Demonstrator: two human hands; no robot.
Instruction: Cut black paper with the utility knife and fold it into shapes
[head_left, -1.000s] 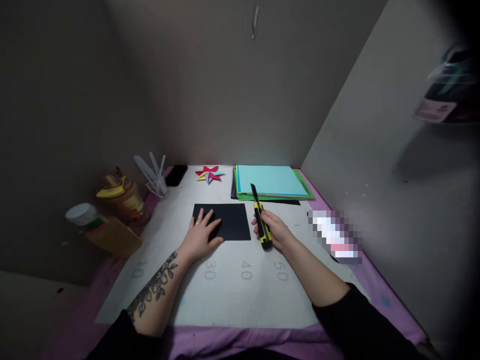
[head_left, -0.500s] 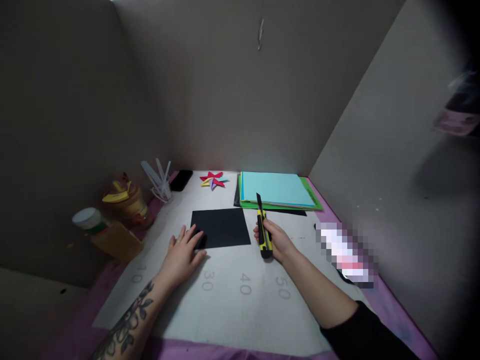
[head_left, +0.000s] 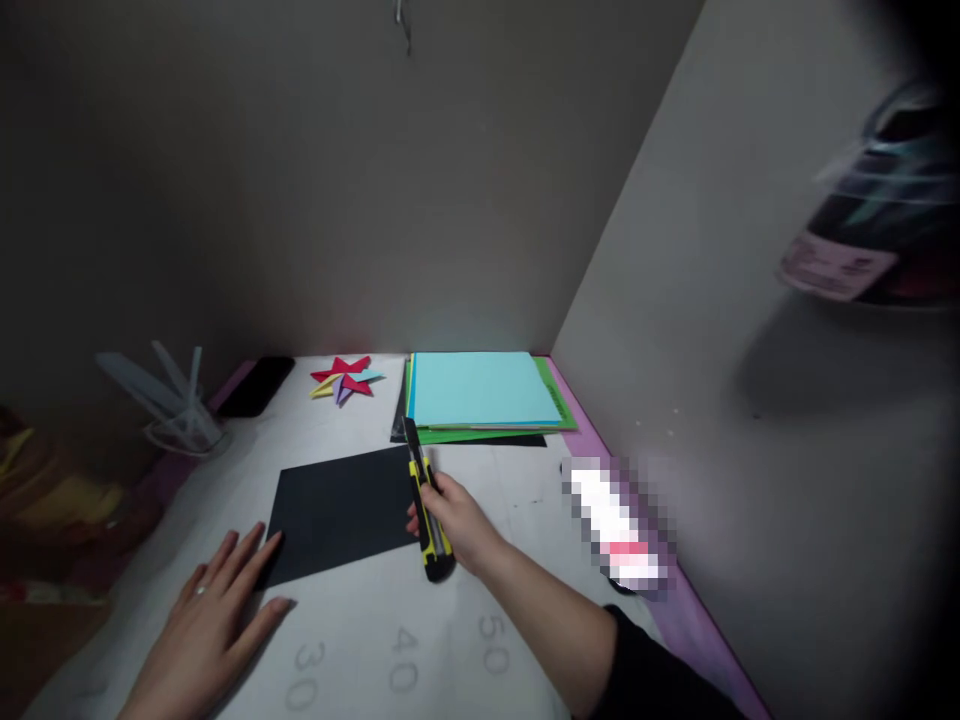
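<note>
A sheet of black paper lies flat on the white table cover. My left hand is open, its fingers spread, with the fingertips resting at the sheet's left edge. In my right hand is a yellow and black utility knife, held in closed fingers with its dark blade extended and pointing away from me. The knife is over or beside the sheet's right end; whether it touches the paper I cannot tell.
Behind lies a stack of coloured paper, light blue on top. A folded paper star, a dark phone and a clear cup of white strips stand to its left. A pixelated object lies right.
The view has turned right and come closer, so the table things sit further left. My right hand still holds the knife, and my left hand stays at the black paper.
</note>
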